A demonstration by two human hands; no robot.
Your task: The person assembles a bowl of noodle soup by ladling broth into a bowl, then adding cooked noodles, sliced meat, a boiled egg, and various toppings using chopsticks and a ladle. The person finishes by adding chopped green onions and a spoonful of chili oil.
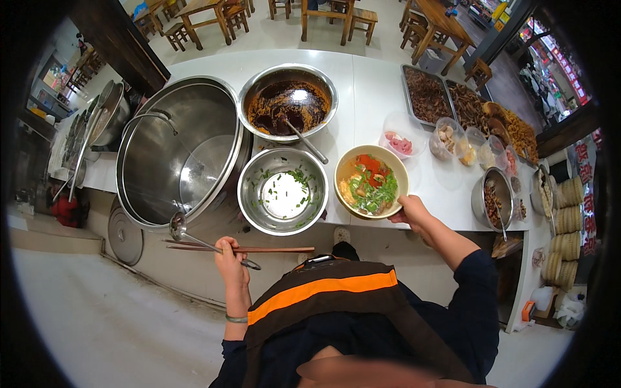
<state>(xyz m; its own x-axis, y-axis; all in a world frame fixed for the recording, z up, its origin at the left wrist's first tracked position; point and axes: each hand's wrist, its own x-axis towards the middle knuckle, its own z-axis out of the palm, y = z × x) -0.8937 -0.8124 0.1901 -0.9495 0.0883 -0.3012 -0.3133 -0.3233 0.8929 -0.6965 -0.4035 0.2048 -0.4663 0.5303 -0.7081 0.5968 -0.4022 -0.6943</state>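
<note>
While the right hand (410, 211) pinches the rim of the yellow noodle bowl (370, 182) at its four o'clock edge, the bowl rests near the front edge of the white counter (375, 84), so a slip or a nudge there could, I judge, tip the broth and greens off it. At nine o'clock from the bowl sits the steel bowl (283, 191) flecked with chopped greens, close enough for the two rims to knock. The left hand (230, 258) is clenched around long wooden chopsticks (259, 249) and a ladle (194, 238) together; that crowded grasp looks loose, and either could drop. At eleven o'clock the big pot (178, 152) stands uncovered, the sauce basin (286, 103) at twelve.
</note>
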